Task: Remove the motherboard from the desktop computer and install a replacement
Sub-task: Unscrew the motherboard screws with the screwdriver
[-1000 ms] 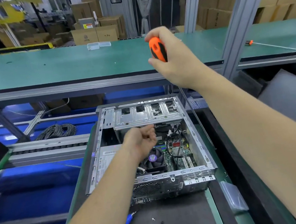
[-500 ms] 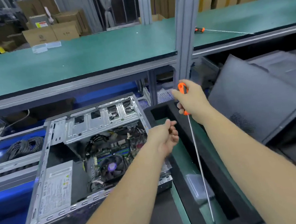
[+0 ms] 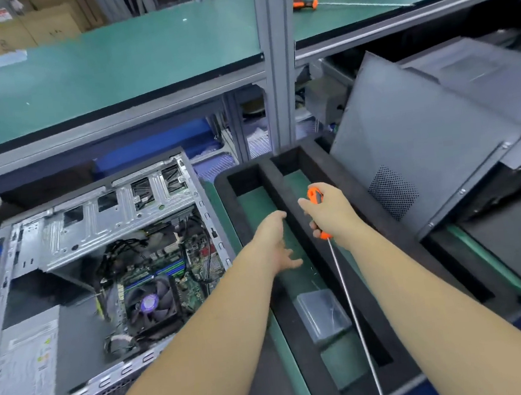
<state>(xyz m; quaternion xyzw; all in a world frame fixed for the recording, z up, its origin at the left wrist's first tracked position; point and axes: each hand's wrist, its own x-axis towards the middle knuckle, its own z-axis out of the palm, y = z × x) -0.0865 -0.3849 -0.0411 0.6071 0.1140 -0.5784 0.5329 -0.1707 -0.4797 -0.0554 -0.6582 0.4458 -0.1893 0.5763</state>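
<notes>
Counting two screwdrivers: one (image 3: 320,213) in right hand (image 3: 330,214), one (image 3: 305,1) shelved.

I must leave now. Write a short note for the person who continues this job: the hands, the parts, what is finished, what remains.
Right hand grips the long orange-handled screwdriver, shaft over the black foam tray.
Left hand is open over the tray's green floor, holding nothing.
Desktop case lies open on the left; the motherboard with its fan is not yet out.
Left: free the board, lift it out, fit the replacement.
</notes>
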